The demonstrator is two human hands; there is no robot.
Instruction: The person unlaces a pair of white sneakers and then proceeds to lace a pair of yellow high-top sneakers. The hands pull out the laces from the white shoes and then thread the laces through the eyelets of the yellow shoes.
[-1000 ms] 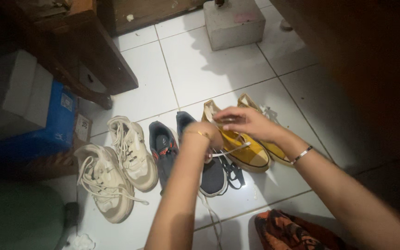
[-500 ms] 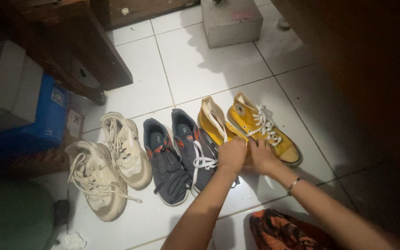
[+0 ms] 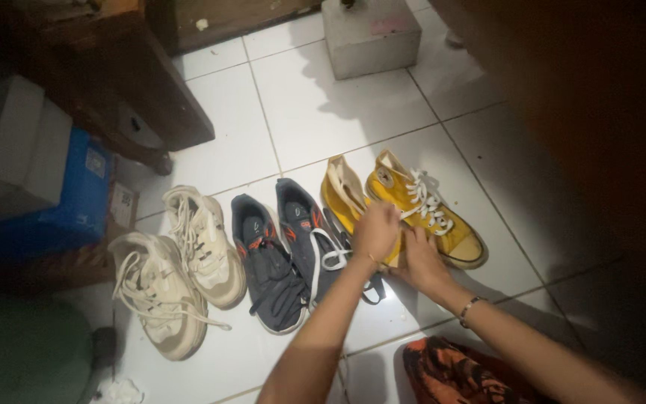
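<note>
Both hands, left (image 3: 376, 233) and right (image 3: 422, 263), clasp the near yellow sneaker (image 3: 347, 196) beside its laced twin (image 3: 422, 206) on white tiles (image 3: 323, 112).

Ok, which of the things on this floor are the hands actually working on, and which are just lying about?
In hand:
- left hand and right hand, both on the near yellow shoe
- its partner, the laced yellow shoe

Lying about:
- dark blue sneakers
- cream sneakers
- concrete block
- blue box
- orange patterned cloth
</note>
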